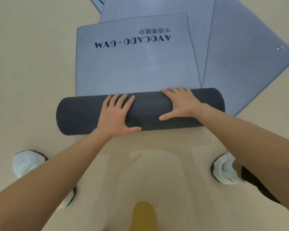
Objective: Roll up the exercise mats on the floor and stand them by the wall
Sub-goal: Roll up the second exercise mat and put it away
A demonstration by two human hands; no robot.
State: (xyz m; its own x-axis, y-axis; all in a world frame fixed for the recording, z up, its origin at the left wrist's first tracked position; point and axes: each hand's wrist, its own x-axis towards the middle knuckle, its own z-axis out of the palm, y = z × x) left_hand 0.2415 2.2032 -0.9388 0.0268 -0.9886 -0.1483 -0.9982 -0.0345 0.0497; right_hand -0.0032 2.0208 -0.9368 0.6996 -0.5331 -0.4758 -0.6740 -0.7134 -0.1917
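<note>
A grey-blue exercise mat (135,64) printed AVOCADO·GYM lies flat on the floor ahead of me. Its near end is wound into a thick dark roll (150,107) lying crosswise. My left hand (117,114) presses flat on the roll left of centre, fingers spread and straight. My right hand (180,103) lies flat on the roll right of centre, fingers over its far side, thumb pointing left. Neither hand curls round the roll.
More grey-blue mats overlap on the floor: one at the right (244,55) with a metal eyelet near its corner, another behind (157,9), and a corner at the far left (95,4). My shoes (26,162) (225,169) stand on the beige floor (32,72).
</note>
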